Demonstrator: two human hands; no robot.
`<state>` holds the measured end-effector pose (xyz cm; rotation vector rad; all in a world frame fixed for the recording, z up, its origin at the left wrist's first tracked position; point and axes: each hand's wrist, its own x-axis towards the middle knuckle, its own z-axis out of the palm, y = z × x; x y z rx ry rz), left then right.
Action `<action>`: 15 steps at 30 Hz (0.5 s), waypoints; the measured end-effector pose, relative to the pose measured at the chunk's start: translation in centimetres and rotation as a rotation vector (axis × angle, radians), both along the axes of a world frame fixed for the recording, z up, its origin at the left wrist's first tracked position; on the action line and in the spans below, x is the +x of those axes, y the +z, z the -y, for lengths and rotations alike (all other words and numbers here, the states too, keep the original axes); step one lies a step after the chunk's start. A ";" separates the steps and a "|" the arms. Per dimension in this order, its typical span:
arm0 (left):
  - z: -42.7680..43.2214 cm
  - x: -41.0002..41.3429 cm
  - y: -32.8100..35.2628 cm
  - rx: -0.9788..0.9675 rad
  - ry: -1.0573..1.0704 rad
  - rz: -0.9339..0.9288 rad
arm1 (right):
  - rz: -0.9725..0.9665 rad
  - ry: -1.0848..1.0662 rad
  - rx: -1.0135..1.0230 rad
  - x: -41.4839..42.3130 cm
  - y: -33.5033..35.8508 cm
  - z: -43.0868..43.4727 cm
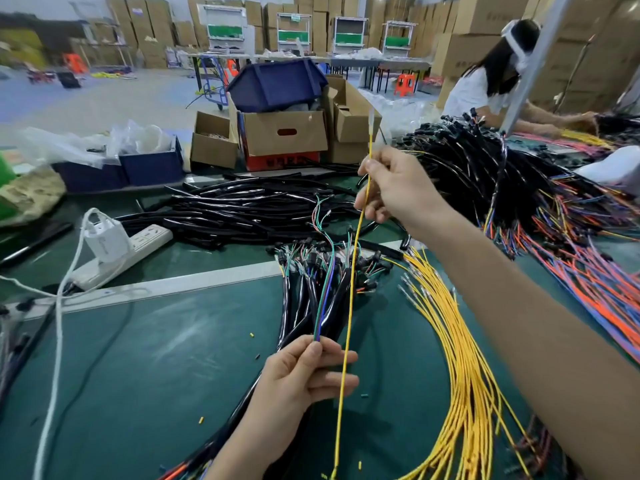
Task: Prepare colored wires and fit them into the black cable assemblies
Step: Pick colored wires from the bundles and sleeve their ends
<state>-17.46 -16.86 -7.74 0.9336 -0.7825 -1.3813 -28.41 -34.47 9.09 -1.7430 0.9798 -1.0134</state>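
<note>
Lower centre, the left hand (304, 372) pinches thin green and purple wires (320, 313) running up into the black cables (301, 306); where they end is lost in the tangle. One yellow wire (349, 306), cut off at the bottom edge, climbs to the right hand (391, 187), which pinches it well apart from the left. Its top tip is blurred. A yellow bundle (464, 358) fans across the tabletop (156, 358) at right.

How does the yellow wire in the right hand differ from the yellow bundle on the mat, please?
The yellow wire is one strand, pinched in the right hand and stretched nearly upright; the yellow bundle is many strands lying curved on the mat. The yellow wire's top end is raised in the air; the yellow bundle's ends rest on the mat. Both are thin and yellow.
</note>
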 end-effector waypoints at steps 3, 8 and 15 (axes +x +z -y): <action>0.0 0.2 0.2 0.043 -0.004 -0.035 | -0.047 -0.062 -0.071 0.3 -1.4 1.0; 0.0 0.7 0.5 0.092 -0.081 -0.094 | 0.024 -0.196 -0.151 -0.1 -2.0 2.2; -0.1 1.3 0.5 0.123 -0.137 -0.174 | 0.007 -0.192 -0.303 -0.2 -0.3 2.8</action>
